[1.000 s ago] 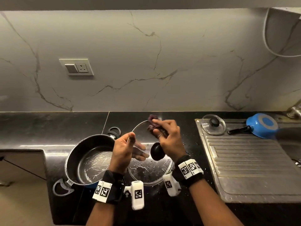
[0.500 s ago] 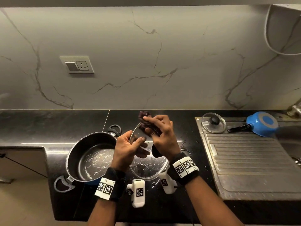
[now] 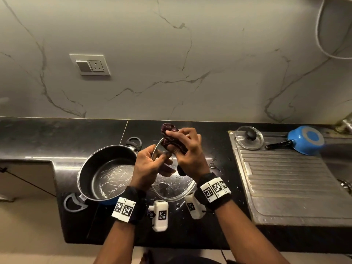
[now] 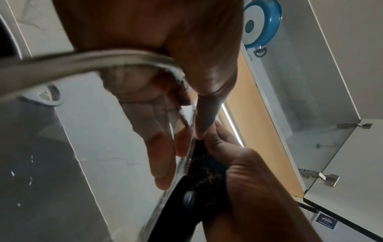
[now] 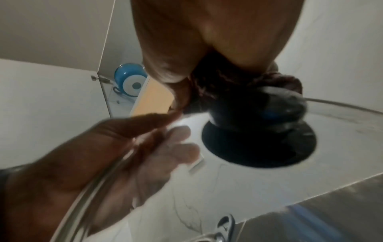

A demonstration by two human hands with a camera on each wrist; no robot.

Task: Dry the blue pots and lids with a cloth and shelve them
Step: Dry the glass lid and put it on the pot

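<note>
A large glass lid (image 3: 172,187) with a black knob (image 5: 259,131) is held tilted over the black counter. My left hand (image 3: 152,164) grips its steel rim (image 4: 87,60), thumb on top and fingers under the glass. My right hand (image 3: 187,149) holds a bunched dark maroon cloth (image 3: 170,138) against the lid's upper edge. The big blue pot (image 3: 106,172) with grey handles stands left of the lid, its dark inside facing up. A small blue saucepan (image 3: 304,140) lies upside down at the back of the drainboard beside a small glass lid (image 3: 249,137).
The steel drainboard (image 3: 285,178) fills the counter's right side, with a tap at its far corner. Water drops speckle the counter (image 3: 57,138). Overhead, an open cabinet holds another blue pot (image 4: 261,24). A wall socket (image 3: 89,64) is on the marble backsplash.
The right hand has slid the cloth leftward along the lid's top edge. The left hand shifted its hold on the rim and the lid turned a little.
</note>
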